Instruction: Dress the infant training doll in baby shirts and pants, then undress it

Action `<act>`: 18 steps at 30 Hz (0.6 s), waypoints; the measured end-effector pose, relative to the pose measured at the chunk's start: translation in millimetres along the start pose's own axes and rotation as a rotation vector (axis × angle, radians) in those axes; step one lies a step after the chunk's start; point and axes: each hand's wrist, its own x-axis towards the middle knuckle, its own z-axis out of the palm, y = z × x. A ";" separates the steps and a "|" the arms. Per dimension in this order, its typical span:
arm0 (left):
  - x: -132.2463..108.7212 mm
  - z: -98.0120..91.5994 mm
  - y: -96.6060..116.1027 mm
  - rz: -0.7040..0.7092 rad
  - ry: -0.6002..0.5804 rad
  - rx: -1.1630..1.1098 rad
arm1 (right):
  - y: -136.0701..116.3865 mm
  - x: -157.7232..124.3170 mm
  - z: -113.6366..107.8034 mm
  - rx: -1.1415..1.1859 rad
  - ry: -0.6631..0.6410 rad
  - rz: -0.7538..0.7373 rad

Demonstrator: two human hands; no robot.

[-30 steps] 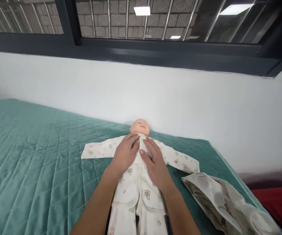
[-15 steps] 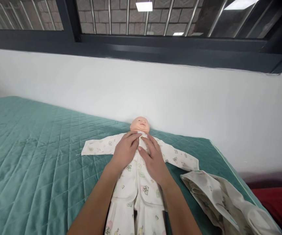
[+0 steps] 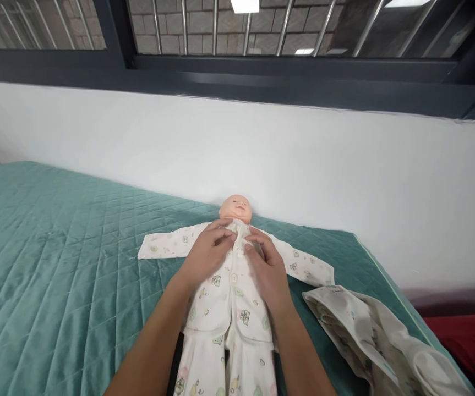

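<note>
A baby doll [image 3: 236,208] lies on its back, its head close to the wall. It wears a white baby shirt [image 3: 216,308] with small printed animals and matching trousers [image 3: 249,368]. Both sleeves spread out sideways. At the upper chest, just below the collar, my left hand [image 3: 210,247] pinches the shirt's front edge. Opposite it, my right hand [image 3: 267,264] has thumb and fingers closed on the other side of the front. The fabric between them is bunched. A round button [image 3: 234,278] shows lower on the front. My fingertips partly hide the upper front.
A green quilted cover [image 3: 76,264] lies beneath the doll. Folded printed baby clothing [image 3: 356,319] rests to the right, touching the sleeve end. Behind stands a white wall [image 3: 158,148] below a dark window frame [image 3: 237,82]. Something red [image 3: 464,341] is beyond the right edge.
My right hand has shifted right, away from my left hand, and its fingers have curled more. The gap between the hands is wider, showing bunched shirt fabric.
</note>
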 end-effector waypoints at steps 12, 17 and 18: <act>-3.1 -12.7 -8.1 -0.018 -0.182 -0.081 | -4.5 -6.3 -0.2 -0.071 -0.028 -0.106; -2.8 -7.6 -6.7 -0.037 -0.132 -0.059 | -6.2 -7.2 0.7 -0.124 -0.022 -0.104; -2.8 -5.8 -5.3 -0.041 -0.123 -0.046 | -6.4 -7.3 1.3 -0.127 -0.015 -0.107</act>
